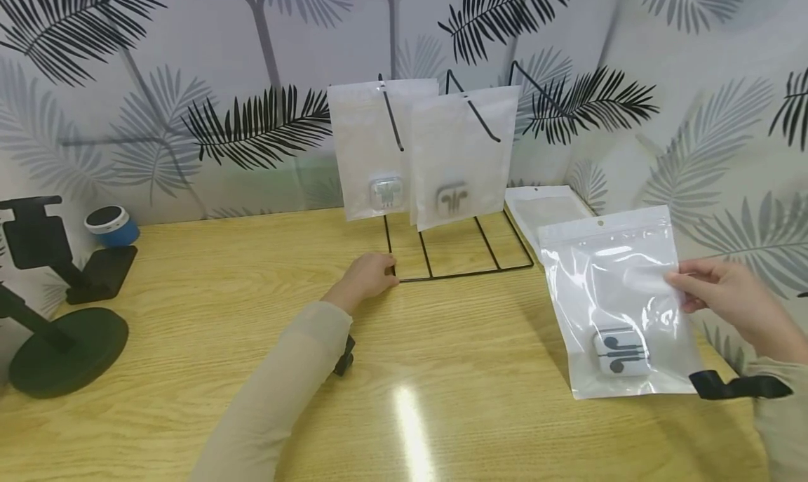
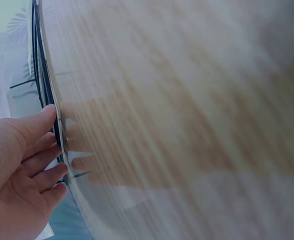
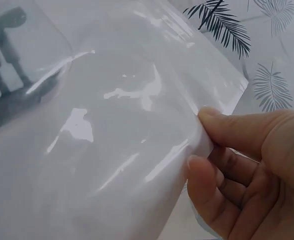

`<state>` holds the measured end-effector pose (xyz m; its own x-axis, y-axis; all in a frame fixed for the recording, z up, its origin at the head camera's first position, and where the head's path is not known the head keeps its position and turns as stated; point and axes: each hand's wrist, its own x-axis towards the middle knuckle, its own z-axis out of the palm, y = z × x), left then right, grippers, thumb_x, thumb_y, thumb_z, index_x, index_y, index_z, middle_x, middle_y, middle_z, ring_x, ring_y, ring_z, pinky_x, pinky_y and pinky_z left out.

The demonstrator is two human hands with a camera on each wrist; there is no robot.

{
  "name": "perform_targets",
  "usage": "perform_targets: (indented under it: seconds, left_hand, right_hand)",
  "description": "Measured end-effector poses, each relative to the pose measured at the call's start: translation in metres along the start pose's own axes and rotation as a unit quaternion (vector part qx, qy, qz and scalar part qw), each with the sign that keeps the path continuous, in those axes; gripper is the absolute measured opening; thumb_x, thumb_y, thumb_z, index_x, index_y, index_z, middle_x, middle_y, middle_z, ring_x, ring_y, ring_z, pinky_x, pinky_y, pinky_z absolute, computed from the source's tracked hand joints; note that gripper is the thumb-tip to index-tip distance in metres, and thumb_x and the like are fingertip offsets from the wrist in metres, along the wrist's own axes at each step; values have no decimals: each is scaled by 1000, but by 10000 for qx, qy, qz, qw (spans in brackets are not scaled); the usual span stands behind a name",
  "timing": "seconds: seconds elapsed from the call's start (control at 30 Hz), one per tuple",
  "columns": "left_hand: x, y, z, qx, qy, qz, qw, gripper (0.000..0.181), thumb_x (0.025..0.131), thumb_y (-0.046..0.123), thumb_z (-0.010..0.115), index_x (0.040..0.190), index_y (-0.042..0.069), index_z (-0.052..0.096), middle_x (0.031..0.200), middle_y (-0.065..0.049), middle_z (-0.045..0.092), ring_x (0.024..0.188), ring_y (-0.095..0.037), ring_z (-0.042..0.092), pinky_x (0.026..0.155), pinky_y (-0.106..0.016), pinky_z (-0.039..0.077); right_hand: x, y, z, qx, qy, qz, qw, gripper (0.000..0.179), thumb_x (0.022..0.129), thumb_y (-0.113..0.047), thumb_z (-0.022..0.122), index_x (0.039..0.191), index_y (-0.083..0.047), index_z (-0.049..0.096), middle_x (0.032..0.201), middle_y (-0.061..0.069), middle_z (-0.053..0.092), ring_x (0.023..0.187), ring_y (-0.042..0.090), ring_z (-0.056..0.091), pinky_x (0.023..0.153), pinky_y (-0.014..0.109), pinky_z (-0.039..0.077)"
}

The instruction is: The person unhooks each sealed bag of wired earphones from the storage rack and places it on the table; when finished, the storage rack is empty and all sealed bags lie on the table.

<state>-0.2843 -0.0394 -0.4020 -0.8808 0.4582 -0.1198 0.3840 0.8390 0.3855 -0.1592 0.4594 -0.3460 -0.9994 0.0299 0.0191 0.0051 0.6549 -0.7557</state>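
My right hand [image 1: 732, 296] pinches the right edge of a clear-fronted zip bag [image 1: 615, 271] between thumb and fingers. Inside the bag's lower part is a small white case of earphones [image 1: 621, 353]. In the right wrist view, the thumb lies on the glossy front of the bag. My left hand [image 1: 366, 280] grips the front left corner of a black wire display rack [image 1: 467, 274], thumb and fingertips at the wire. Two white bags, a left one [image 1: 360, 138] and a right one [image 1: 467, 145], hang from the rack's hooks, each with an earphone case low inside.
Another white bag [image 1: 552, 205] lies behind the held one, beside the rack. At the left of the wooden table [image 1: 221, 271] stand a dark stand with a round base [image 1: 69, 352] and a small blue cylinder [image 1: 116, 229]. Leaf-patterned cloth [image 1: 726, 152] hangs behind.
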Motion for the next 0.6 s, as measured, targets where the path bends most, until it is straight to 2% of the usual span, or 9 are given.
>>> perform_targets:
  seconds: [0.03,0.1,0.13,0.17,0.2,0.37,0.4,0.47,0.6]
  left_hand:
    - [0,0,0,-6,-3,-2,10000,46,92,22,58,132,2,49,138,-13,42,126,-30,38,104,-39,30]
    - [0,0,0,8,4,5,10000,45,92,22,58,132,2,50,138,-13,42,126,-30,38,104,-39,30]
    - [0,0,0,15,15,16,10000,45,92,22,59,131,2,50,138,-13,42,126,-30,38,104,-40,31]
    - [0,0,0,23,20,18,10000,45,92,22,59,131,2,50,138,-13,43,126,-30,39,104,-39,31]
    - [0,0,0,35,21,24,10000,45,92,22,59,131,2,50,138,-13,43,126,-29,39,104,-39,31]
    - [0,0,1,38,34,35,10000,45,92,22,59,131,1,50,137,-13,43,126,-30,39,104,-40,31]
    - [0,0,0,38,37,36,10000,45,92,22,59,131,1,50,137,-13,43,126,-30,39,104,-40,31]
    - [-1,1,0,37,38,28,10000,45,92,22,59,131,1,50,137,-13,43,126,-30,39,104,-40,31]
    - [-2,2,-1,52,31,10,10000,45,92,22,59,131,1,50,137,-13,43,126,-30,38,104,-40,31]
  right_hand:
    - [1,3,0,-112,-50,79,9999,33,92,-27,58,109,2,60,79,1,64,64,16,62,58,26,53]
    - [5,15,-1,-193,-130,154,9996,33,92,-29,57,109,-2,61,82,3,65,65,17,63,58,28,54]
    - [5,17,-1,-264,-141,241,9993,40,93,-31,56,112,4,58,85,6,65,66,18,63,59,29,54]
    - [7,24,-1,-301,-159,306,9990,37,92,-33,57,111,-2,60,85,5,65,67,17,63,58,30,55]
    - [9,32,-1,-289,-177,365,9988,38,91,-34,57,109,-1,60,85,6,66,67,18,64,58,31,55]
    - [15,58,-4,-612,-315,722,9950,64,86,-50,57,115,7,52,81,5,66,67,20,63,51,26,52]
    - [15,60,-4,-670,-361,771,9941,72,86,-51,57,118,12,47,81,7,66,67,22,63,50,25,52]
    - [14,60,-3,-841,-448,884,9915,74,86,-52,57,119,13,46,81,6,64,67,21,62,51,25,52]
    - [7,46,1,-998,-611,1049,9876,67,88,-42,60,115,18,45,80,11,63,65,21,61,56,35,54]
